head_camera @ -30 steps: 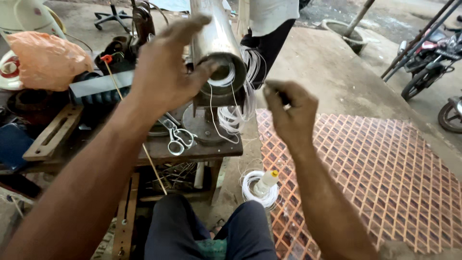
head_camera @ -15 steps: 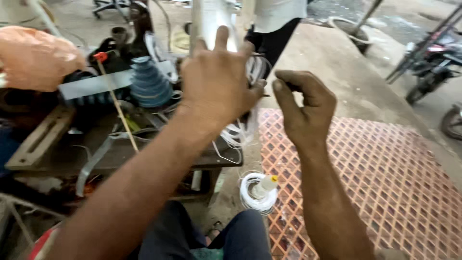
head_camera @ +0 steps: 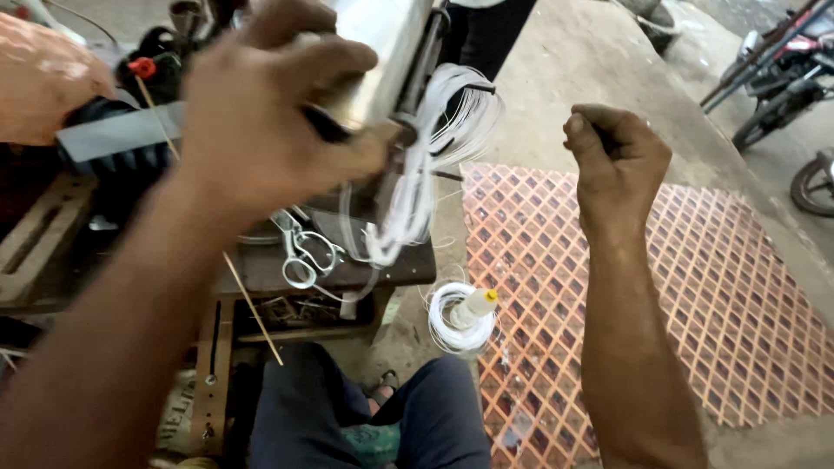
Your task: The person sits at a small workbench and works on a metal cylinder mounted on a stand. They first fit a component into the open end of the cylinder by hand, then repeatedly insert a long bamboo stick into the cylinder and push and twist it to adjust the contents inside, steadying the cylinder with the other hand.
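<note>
While the left hand (head_camera: 261, 113) grips a shiny metal cylinder (head_camera: 378, 52) at upper centre, fingers wrapped round it, the right hand (head_camera: 617, 161) hangs closed in a fist at centre right; what it pinches I cannot tell. White cord (head_camera: 434, 148) loops beside the cylinder, scissors (head_camera: 304, 252) lying below on the bench (head_camera: 382, 269).
</note>
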A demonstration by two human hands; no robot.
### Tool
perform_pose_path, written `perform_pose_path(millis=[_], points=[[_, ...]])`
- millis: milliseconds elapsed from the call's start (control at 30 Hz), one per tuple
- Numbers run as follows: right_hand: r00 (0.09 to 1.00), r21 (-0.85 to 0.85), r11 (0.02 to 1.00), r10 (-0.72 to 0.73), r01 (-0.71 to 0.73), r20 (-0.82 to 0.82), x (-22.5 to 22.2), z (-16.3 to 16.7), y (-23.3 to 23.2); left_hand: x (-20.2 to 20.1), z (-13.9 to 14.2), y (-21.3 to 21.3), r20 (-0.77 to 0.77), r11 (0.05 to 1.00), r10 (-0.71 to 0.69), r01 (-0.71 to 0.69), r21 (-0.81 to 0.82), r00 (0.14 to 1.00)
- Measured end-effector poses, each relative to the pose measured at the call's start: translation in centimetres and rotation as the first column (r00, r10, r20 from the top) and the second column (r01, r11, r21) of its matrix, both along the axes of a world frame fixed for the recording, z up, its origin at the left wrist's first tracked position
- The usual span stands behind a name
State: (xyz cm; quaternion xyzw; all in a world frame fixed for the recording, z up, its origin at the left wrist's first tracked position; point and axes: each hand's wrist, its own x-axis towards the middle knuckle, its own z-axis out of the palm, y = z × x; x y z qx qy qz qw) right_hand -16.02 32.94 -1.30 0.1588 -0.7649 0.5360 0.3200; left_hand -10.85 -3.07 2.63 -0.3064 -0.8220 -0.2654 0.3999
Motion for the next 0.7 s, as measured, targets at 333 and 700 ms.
perform_pose_path(millis=[333, 700], points=[[0.996, -0.092, 0.993, -0.068, 0.073, 0.063, -2.3, -0.3, 5.2, -5.2, -0.8, -11.0, 0.273, 0.971, 0.053, 0.014, -0.239, 0.961], [0.993, -0.281, 0.960, 0.042, -0.010, 0.109, -5.0, -0.2, 8.8, -13.9, -2.2, -15.5, 0.484, 0.969, 0.246, -0.223, -0.105, 0.840]])
